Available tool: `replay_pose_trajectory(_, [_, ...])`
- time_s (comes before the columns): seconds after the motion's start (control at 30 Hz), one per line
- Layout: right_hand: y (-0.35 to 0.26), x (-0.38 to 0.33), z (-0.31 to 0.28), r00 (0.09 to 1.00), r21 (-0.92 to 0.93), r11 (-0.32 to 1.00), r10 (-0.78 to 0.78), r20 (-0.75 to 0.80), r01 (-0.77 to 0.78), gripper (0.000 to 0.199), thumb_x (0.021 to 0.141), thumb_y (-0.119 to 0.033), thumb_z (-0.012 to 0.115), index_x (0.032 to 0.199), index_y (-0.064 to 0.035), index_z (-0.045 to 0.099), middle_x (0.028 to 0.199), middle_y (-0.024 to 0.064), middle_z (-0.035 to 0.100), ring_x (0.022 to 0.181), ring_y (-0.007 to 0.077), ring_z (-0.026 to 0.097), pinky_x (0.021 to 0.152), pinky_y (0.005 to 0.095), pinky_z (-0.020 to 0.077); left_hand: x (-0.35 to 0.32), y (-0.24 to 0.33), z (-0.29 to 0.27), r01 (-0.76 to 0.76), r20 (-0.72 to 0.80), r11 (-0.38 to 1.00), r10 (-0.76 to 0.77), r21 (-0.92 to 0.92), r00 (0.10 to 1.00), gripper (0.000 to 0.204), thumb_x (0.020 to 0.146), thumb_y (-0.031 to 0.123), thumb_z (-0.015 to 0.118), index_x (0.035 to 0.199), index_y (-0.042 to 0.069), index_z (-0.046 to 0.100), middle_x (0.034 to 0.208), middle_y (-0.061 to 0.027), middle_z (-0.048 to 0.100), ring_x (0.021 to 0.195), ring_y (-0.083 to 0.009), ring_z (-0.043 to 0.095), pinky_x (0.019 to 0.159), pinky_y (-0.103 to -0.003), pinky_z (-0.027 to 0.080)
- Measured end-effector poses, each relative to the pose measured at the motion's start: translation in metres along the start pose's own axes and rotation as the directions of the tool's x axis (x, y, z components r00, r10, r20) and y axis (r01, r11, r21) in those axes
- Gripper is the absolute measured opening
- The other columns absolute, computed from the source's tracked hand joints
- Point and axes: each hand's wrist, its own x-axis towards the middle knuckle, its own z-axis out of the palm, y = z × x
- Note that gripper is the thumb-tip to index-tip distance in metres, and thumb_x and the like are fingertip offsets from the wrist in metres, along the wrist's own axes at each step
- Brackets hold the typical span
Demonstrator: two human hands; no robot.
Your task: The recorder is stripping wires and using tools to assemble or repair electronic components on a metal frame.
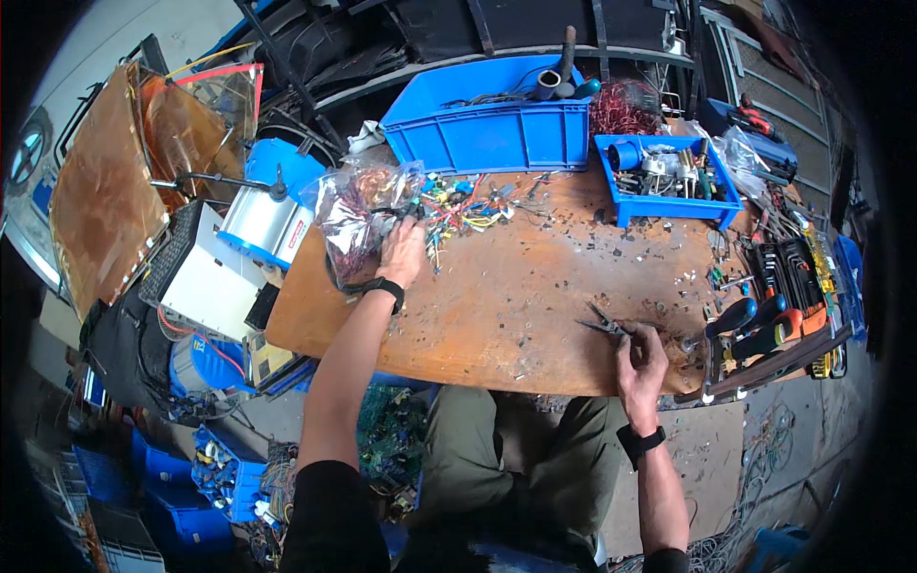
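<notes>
Head view: left hand at far-left of wooden table, fingers curled gripping clear plastic bag of wire scraps; right hand at near edge, fingers closed round pliers; blue bin behind.

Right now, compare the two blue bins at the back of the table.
The big blue crate is far larger and deeper than the small blue tray. The crate sits behind the table's middle with cables and dark tubes showing above its rim; the tray sits to its right, packed with small tools and metal parts. Both are open-topped blue plastic, and neither hand touches them.
</notes>
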Motion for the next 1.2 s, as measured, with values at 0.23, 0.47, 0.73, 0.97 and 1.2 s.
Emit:
replay_pose_trajectory(0.23, [-0.003, 0.002, -0.004, 0.995, -0.071, 0.994, -0.087, -0.057, 0.083, 0.017, 0.096, 0.004, 0.066, 0.112, 0.0022, 0.07, 0.101, 0.0128, 0.071, 0.095, 0.0218, 0.069, 0.091, 0.0323, 0.0531, 0.004, -0.006, 0.009, -0.044, -0.086, 0.983, 0.06, 0.179, 0.994, 0.037, 0.096, 0.012, 0.064, 0.132, 0.013, 0.07, 0.129, -0.0124, 0.065, 0.129, -0.0384, 0.059, 0.104, -0.056, 0.051])
replay_pose_trajectory(0.47, [-0.008, 0.001, -0.004, 0.992, -0.05, 0.995, -0.095, -0.081, 0.091, 0.017, 0.097, 0.004, 0.066, 0.113, 0.0029, 0.07, 0.1, 0.0133, 0.071, 0.095, 0.0229, 0.07, 0.09, 0.0343, 0.0543, -0.032, 0.052, -0.043, 0.145, -0.019, 0.816, -0.188, -0.559, 0.982, 0.04, 0.102, 0.025, 0.074, 0.133, 0.001, 0.073, 0.12, -0.0186, 0.079, 0.109, -0.0249, 0.075, 0.098, -0.036, 0.055])
replay_pose_trajectory(0.73, [-0.017, -0.002, -0.006, 0.982, -0.002, 0.989, -0.145, -0.121, 0.146, 0.018, 0.099, 0.003, 0.069, 0.116, 0.0005, 0.072, 0.105, 0.0087, 0.071, 0.091, 0.0136, 0.069, 0.077, 0.0265, 0.0557, -0.142, 0.139, -0.082, 0.333, 0.358, 0.669, -0.106, -0.665, 0.928, 0.038, 0.108, 0.03, 0.068, 0.128, -0.001, 0.076, 0.115, -0.0097, 0.081, 0.104, -0.0126, 0.071, 0.093, -0.031, 0.056])
replay_pose_trajectory(0.97, [-0.07, -0.095, 0.003, 0.947, 0.247, 0.934, 0.193, 0.255, -0.257, 0.012, 0.1, -0.004, 0.071, 0.111, 0.0, 0.077, 0.103, 0.0043, 0.075, 0.089, 0.0078, 0.066, 0.077, 0.0249, 0.0544, -0.235, 0.206, -0.088, 0.104, 0.343, 0.66, 0.244, -0.744, 0.907, 0.025, 0.097, 0.026, 0.081, 0.115, 0.009, 0.084, 0.119, -0.0132, 0.08, 0.117, -0.0324, 0.075, 0.11, -0.042, 0.055])
replay_pose_trajectory(1.2, [-0.056, -0.154, -0.021, 0.8, 0.31, 0.794, 0.331, 0.499, -0.523, 0.028, 0.105, -0.01, 0.066, 0.131, 0.0003, 0.07, 0.112, 0.0029, 0.073, 0.101, 0.0074, 0.065, 0.091, 0.0271, 0.0551, -0.27, 0.24, -0.066, 0.139, 0.46, 0.689, 0.306, -0.711, 0.833, 0.033, 0.097, 0.029, 0.079, 0.109, -0.002, 0.079, 0.108, -0.0166, 0.08, 0.106, -0.0289, 0.077, 0.095, -0.039, 0.058])
